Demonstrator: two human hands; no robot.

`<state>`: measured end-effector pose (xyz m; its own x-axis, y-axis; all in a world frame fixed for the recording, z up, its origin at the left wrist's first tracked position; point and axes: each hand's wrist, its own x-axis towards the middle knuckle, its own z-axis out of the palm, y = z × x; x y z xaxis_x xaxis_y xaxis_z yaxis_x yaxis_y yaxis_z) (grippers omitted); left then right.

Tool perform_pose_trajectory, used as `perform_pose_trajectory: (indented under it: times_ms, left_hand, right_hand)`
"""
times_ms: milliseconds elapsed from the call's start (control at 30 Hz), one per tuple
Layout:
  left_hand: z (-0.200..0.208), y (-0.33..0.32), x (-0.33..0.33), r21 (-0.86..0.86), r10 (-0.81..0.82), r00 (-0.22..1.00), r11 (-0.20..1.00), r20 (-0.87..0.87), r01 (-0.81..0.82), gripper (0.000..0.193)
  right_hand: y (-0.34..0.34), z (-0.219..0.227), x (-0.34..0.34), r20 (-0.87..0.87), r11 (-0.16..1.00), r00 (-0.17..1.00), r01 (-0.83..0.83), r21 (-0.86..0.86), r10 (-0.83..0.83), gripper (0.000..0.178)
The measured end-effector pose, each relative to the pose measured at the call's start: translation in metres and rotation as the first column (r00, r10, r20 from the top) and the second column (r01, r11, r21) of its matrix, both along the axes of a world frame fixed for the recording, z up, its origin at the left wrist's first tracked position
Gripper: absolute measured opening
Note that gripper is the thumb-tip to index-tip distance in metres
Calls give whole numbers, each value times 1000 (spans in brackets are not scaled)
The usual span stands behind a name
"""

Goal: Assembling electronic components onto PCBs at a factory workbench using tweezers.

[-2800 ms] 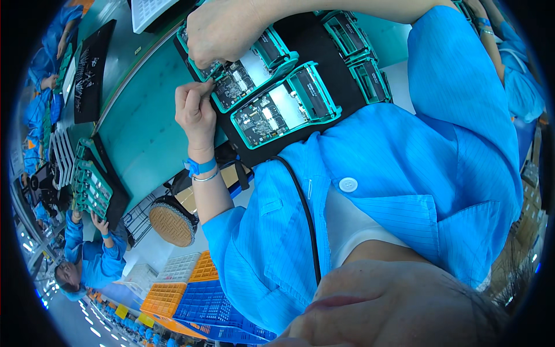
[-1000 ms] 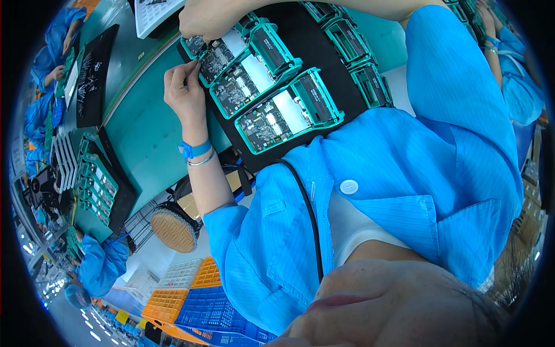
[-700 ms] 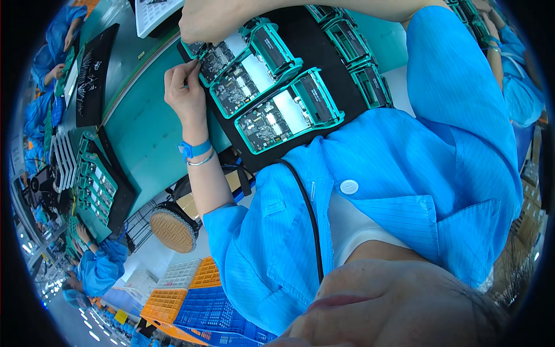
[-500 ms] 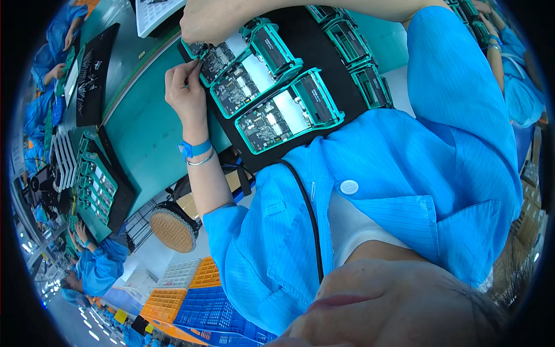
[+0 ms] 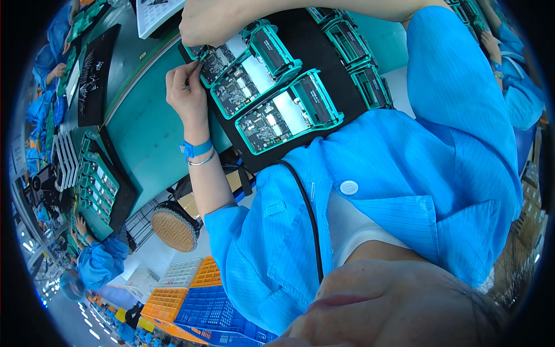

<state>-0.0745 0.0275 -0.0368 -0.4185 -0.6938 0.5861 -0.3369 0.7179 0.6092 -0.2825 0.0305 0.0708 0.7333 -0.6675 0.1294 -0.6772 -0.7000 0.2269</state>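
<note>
My left hand (image 5: 186, 87), with a blue strap and a bracelet at the wrist, has thumb and fingers pinched at the left edge of a green housing. Whatever is between the fingertips is too small to make out. Beyond it, my right hand (image 5: 211, 24) is bent over the far end of the same row, fingers curled down and mostly hidden under the hand. Three green housings with exposed circuit boards lie side by side: a near one (image 5: 266, 124), a middle one (image 5: 237, 89) and a far one (image 5: 217, 62), partly covered by my right hand.
The housings rest on a black mat (image 5: 315, 55). More green housings (image 5: 350, 43) stand to the right. A white tray (image 5: 151, 24) sits at the far left. Beside the green table (image 5: 136, 144) are a round stool (image 5: 173, 226) and plastic crates (image 5: 202, 306). Co-workers (image 5: 104, 260) sit nearby.
Both my hands stay at nearly the same place; the left has shifted only slightly. Co-workers at the left and right edges have moved their arms a little.
</note>
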Motion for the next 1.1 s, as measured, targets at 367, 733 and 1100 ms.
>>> perform_pose_trajectory:
  times_ms: [367, 733, 1100]
  left_hand:
    - [1, -1, 6, -33, -10, 1000, 999, 20, 11, 10]
    - [3, -23, 12, -13, -215, 974, 976, 71, 216, 10]
    - [-17, -91, -11, 274, -37, 988, 958, -151, 78, 12]
  right_hand:
    - [8, 14, 5, 17, 940, 962, 263, 217, -272, 20]
    - [8, 18, 11, -52, 926, 955, 295, 236, -291, 23]
    - [-32, 29, -30, -10, 907, 907, 421, 23, -421, 24]
